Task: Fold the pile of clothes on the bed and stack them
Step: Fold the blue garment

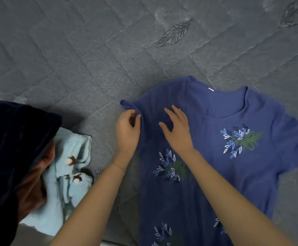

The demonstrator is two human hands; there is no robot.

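Your left grip [127,129] is clamped on the blue shirt [242,174], fingers and thumb curled round a fold of cloth at the edge of the sleeve nearest the left side of the view; your right grip [177,130] is apart, fingers straight and spread, lying flat on the shirt's shoulder just beside the left one, the two near each other but not touching; the shirt lies front-up on the bed [73,59], spread out in the lower right part of the view, its neckline [240,110] pointing away from you and a small white label [211,89] showing inside the collar; sprigs of white, blue and green leaves [240,141] are stitched across its chest and lower down the body, and its hem runs out of the bottom of the view; the far sleeve reaches the right edge; to the left, well apart from the shirt, a light blue garment [73,157] with small brown motifs lies crumpled, and a dark navy garment [11,148] is heaped partly over it; the bed's grey quilted cover carries a stitched leaf [174,33] above the shirt.
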